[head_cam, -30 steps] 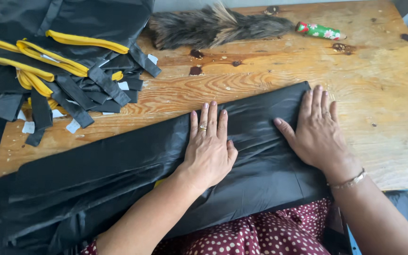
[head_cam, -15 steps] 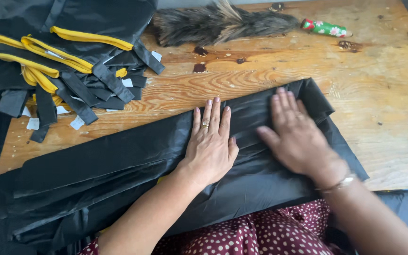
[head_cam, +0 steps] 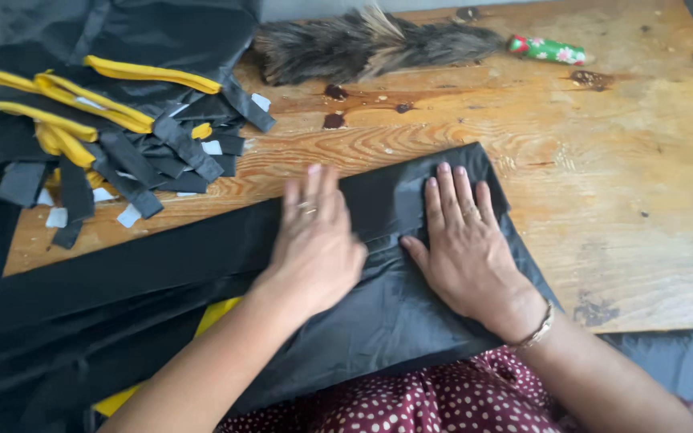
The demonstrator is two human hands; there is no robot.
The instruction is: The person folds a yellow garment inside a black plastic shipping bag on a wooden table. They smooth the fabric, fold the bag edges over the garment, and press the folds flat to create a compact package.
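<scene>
I see both hands flat, fingers spread, holding nothing: left hand (head_cam: 316, 240) and right hand (head_cam: 465, 244) press the black fabric (head_cam: 378, 321) under them; its long axis runs leftward along the surface (head_cam: 627, 184).

Right hand (head_cam: 467, 248) slid leftward over the black fabric (head_cam: 395, 321) (now beside the left hand (head_cam: 318, 244)).

**Slick black cloth on a worn wooden table**

Under my hands I see thin black fabric (head_cam: 395, 313) with a faint sheen, creased in soft folds. The table (head_cam: 619, 200) is bare wood, strongly grained, matt, stained and chipped. The piled black pieces (head_cam: 122, 136) carry matt yellow cloth trim. The duster (head_cam: 362, 44) looks feathery, its handle (head_cam: 547, 50) wrapped in glossy patterned film.
</scene>
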